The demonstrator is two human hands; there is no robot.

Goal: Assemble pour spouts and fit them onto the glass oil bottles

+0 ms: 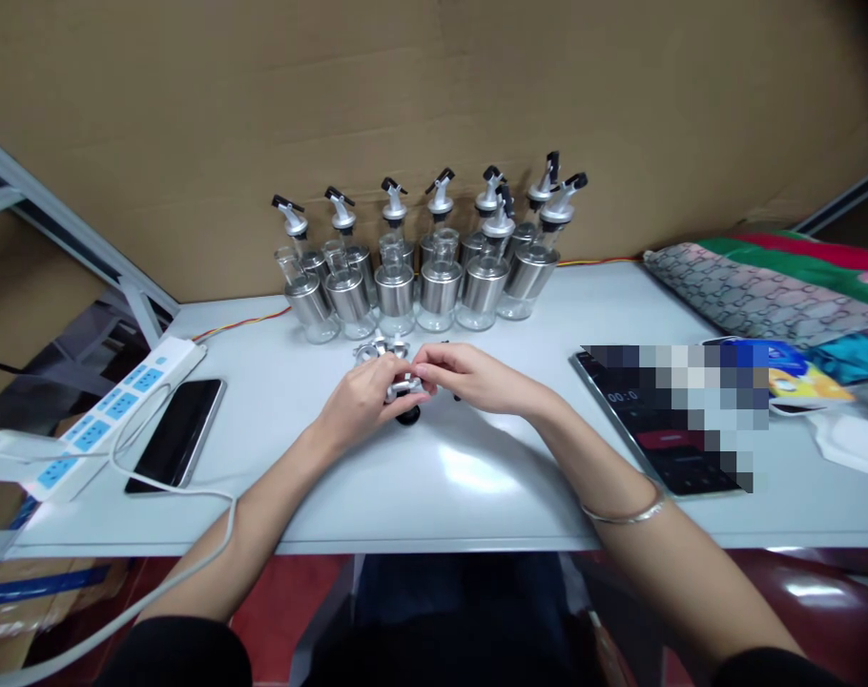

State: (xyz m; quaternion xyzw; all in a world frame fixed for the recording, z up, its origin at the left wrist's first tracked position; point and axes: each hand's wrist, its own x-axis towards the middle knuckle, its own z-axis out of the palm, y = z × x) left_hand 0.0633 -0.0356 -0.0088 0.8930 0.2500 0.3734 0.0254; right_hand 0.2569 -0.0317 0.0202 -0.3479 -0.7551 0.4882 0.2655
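My left hand (359,401) is closed round a silver pourer spout (403,386) with a black stopper at its lower end, held just above the table. From the other side my right hand (473,375) meets it, fingertips pinched together at the spout; what lies between them is hidden. Just behind my left hand are more silver spout parts (366,353), partly covered by the fingers. Small black pieces (457,397) show by my right hand. Farther back, several glass bottles with steel sleeves (394,291) stand in rows. Some carry pourers with black flip levers (441,191), while several front ones have bare necks.
On the left of the white table (405,515) lie a power strip (112,410) with a white cable and a phone (180,434). A larger dark-screened device (649,420) lies at right, near a blue-yellow packet (784,367) and folded cloth (734,286). Cardboard (434,86) rises behind.
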